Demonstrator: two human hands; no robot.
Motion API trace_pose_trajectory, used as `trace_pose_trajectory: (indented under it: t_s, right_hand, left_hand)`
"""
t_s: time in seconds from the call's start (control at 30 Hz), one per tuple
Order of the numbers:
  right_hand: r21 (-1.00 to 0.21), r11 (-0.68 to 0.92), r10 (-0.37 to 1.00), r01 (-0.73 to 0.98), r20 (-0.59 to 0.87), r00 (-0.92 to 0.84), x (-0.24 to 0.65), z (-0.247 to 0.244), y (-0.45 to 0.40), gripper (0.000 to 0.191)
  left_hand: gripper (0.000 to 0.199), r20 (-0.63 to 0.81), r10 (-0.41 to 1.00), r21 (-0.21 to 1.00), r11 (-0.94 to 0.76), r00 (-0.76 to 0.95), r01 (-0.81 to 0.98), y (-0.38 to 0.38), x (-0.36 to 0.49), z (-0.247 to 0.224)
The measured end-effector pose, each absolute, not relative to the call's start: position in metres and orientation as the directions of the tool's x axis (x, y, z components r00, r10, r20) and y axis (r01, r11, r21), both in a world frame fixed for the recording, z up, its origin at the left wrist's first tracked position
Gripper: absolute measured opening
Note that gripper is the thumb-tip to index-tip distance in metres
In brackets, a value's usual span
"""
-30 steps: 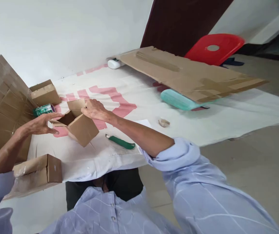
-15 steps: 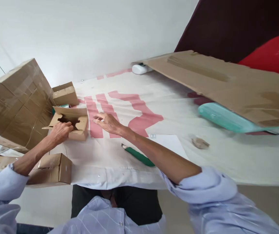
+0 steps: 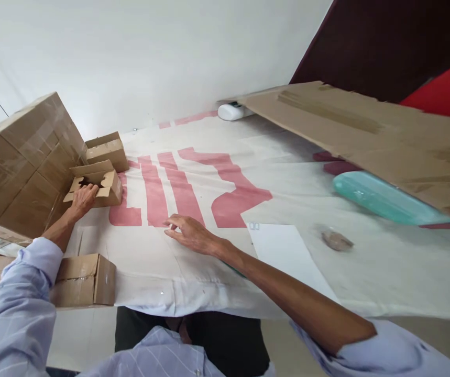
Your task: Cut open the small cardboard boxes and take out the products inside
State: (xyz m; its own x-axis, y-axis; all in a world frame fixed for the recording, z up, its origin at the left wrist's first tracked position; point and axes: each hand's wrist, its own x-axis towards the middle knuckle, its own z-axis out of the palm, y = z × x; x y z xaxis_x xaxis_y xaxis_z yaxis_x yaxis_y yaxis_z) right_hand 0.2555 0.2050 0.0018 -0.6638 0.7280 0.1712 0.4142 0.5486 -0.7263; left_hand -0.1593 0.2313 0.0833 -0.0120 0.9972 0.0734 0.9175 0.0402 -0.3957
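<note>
My left hand [image 3: 85,198] grips the front edge of a small open cardboard box [image 3: 110,193] at the left of the table, its fingertips inside the rim. The box's flaps stand up and its inside is dark. My right hand [image 3: 188,232] hovers over the red-printed cloth with fingers apart and curved, holding nothing. Under my right forearm lies the green cutter [image 3: 233,269], mostly hidden. To the right of that forearm is a white sheet of paper [image 3: 287,251].
A large taped carton [image 3: 20,167] stands at the left, with a smaller box [image 3: 107,151] behind and another box [image 3: 85,280] at the front edge. A cardboard sheet [image 3: 366,125] overhangs a green bottle [image 3: 385,199] at right. A brown lump [image 3: 337,240] lies on the cloth.
The small open box has moved left and back against the large carton with my left hand on it. My right hand has moved toward me and away from the box, now covering most of the cutter.
</note>
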Motion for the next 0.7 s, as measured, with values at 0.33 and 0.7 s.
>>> trace_pose_trajectory:
  t_s: [0.33,0.7]
  right_hand:
    - [-0.780,0.410,0.798,0.473,0.056,-0.600,0.320,-0.039,0.164,0.026]
    - [-0.483,0.447,0.893,0.753,0.187,-0.411,0.388,-0.064,0.148,0.027]
  left_hand:
    - [0.023,0.207,0.978,-0.318,0.105,-0.038,0.942,0.293,-0.165,0.061]
    - [0.069,0.057,0.996,-0.216,-0.057,0.071,0.975,0.274,-0.141,0.122]
